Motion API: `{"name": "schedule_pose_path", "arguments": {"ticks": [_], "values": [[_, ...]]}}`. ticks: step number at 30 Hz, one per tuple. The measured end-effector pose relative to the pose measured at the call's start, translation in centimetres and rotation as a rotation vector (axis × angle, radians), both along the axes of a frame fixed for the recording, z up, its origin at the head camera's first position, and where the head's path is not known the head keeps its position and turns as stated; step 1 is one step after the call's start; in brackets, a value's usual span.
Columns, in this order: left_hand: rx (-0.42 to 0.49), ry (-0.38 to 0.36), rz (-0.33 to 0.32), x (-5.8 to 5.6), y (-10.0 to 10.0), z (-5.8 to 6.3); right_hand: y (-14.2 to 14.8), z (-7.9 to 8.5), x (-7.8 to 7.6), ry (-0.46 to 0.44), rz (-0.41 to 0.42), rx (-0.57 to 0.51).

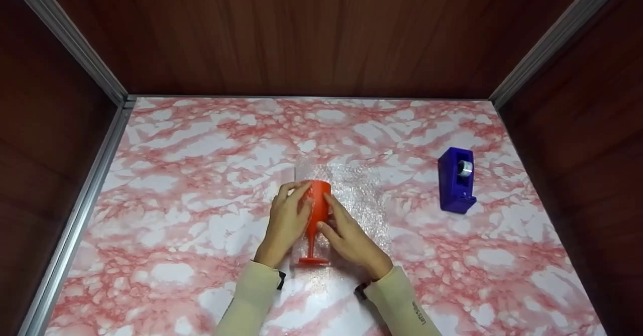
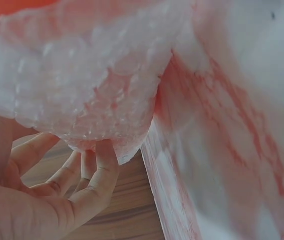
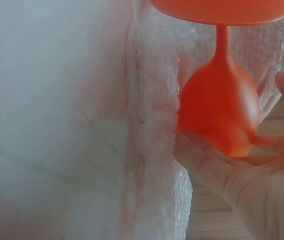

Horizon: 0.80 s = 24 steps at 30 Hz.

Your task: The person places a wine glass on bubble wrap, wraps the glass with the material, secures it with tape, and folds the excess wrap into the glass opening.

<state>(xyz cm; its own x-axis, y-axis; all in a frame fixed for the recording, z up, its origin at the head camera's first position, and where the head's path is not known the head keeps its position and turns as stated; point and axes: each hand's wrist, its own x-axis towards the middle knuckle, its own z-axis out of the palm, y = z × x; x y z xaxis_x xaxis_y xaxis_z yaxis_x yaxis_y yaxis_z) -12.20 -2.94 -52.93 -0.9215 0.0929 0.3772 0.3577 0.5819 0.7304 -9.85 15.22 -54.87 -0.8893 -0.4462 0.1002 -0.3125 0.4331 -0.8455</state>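
Note:
An orange plastic goblet [image 1: 318,210] lies on its side on a sheet of clear bubble wrap [image 1: 359,190], its foot toward me. On its left side, my left hand [image 1: 286,220] holds the sheet's raised edge against the bowl. The left wrist view shows those fingers [image 2: 104,172] curled at the edge of the bubble wrap [image 2: 81,95]. From the right, my right hand [image 1: 354,238] grips the goblet, thumb and fingers on its bowl. In the right wrist view the bowl, stem and foot of the goblet [image 3: 219,100] show, with bubble wrap behind.
A purple tape dispenser [image 1: 452,190] with a roll of clear tape stands to the right on the red-and-white marbled table [image 1: 201,150]. Dark wood panels [image 1: 311,34] with metal frame strips enclose the table at the back and both sides.

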Motion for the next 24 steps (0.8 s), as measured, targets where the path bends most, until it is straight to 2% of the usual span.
{"name": "schedule_pose_path", "arguments": {"ticks": [9, 18, 24], "values": [[-0.008, -0.034, 0.0, 0.06, -0.17, -0.01, -0.31, 0.62, 0.11, 0.074, -0.051, 0.089], [-0.018, -0.053, 0.0, 0.13, 0.15, 0.09, 0.05, 0.72, -0.16, 0.008, -0.002, 0.007], [-0.034, -0.027, -0.005, 0.22, 0.55, 0.44, 0.15, 0.79, 0.05, 0.005, -0.014, 0.042]]}}
